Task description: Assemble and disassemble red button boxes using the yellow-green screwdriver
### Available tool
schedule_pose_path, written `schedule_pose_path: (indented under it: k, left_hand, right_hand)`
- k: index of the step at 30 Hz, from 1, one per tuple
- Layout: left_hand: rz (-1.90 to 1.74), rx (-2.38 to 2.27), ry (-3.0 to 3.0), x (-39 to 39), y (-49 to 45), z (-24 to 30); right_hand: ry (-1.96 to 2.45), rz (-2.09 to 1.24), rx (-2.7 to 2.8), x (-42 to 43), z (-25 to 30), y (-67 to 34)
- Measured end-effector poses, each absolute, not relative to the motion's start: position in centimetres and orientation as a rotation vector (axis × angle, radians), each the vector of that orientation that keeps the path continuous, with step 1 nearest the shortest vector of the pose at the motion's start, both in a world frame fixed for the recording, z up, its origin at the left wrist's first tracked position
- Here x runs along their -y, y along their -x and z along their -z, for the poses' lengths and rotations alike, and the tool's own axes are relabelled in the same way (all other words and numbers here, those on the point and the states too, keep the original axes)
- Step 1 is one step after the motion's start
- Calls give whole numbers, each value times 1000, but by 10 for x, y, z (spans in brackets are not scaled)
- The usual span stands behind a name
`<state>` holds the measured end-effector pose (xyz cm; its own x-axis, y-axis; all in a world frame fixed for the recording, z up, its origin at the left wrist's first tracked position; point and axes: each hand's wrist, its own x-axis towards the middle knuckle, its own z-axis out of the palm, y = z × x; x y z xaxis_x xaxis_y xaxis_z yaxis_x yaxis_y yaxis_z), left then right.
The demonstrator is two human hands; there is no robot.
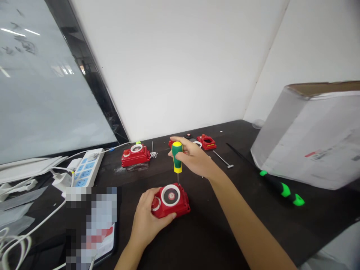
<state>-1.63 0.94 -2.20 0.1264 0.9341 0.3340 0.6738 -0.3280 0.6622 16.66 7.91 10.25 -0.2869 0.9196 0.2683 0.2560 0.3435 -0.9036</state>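
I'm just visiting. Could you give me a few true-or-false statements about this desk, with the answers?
1. The right hand holds a screwdriver upright, tip down over the red box. True.
2. The left hand lies flat on the table, touching nothing. False: it grips the red box from its left side.
3. The cardboard box stands on the left of the table. False: it stands on the right; the power strip lies on the left.
4. A second red box sits farther back, near the wall. True.
5. The green-and-black tool is held in a hand. False: it lies on the table by the cardboard box.
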Motion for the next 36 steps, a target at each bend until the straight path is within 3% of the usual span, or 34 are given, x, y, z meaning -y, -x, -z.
schedule_pose_path:
  k: [10, 21, 26, 33, 36]
  left_hand:
    - [-1038, -1556, -2073, -9, 15, 22]
    - [-1042, -1567, -2066, -9, 14, 21]
    - [-1025, -1567, -2066, -8, 15, 21]
    - [-1040, -1567, -2082, -8, 15, 20]
    - [-1048, -1570, -2081, -9, 15, 21]
  right_hand:
    - [1065, -783, 1633, -74, -100, -150]
    - [1041, -854, 1642, -77, -98, -156]
    - [1043, -686, 1667, -72, -103, -150]
    - [1038, -941, 1622, -74, -106, -155]
    - [1065, -836, 1657, -71, -106, -152]
